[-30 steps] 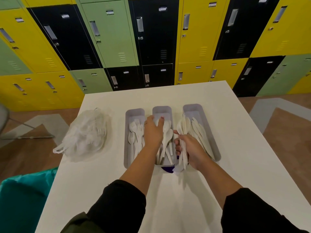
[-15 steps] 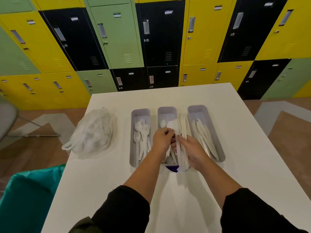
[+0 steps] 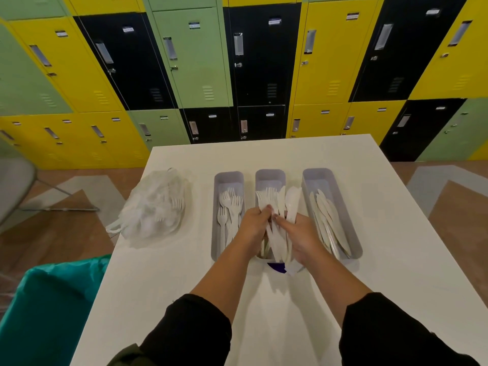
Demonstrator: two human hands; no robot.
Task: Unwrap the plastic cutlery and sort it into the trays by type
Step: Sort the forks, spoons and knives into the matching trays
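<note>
Both hands, left hand [image 3: 254,223] and right hand [image 3: 298,228], gripping mixed cutlery bundle [image 3: 277,207] above middle tray [image 3: 270,177]; fingers curled round it; best separating pieces singly.

This looks like a locker room or staff area in a school, gym or workplace. A wall of metal lockers [image 3: 200,56] in yellow, green and black fills the far side, each door with a handle, a vent and a small label. A plain white table [image 3: 396,233] stands on a brown and grey patterned floor [image 3: 454,202], with a teal bin [image 3: 47,313] at the near left.
</note>
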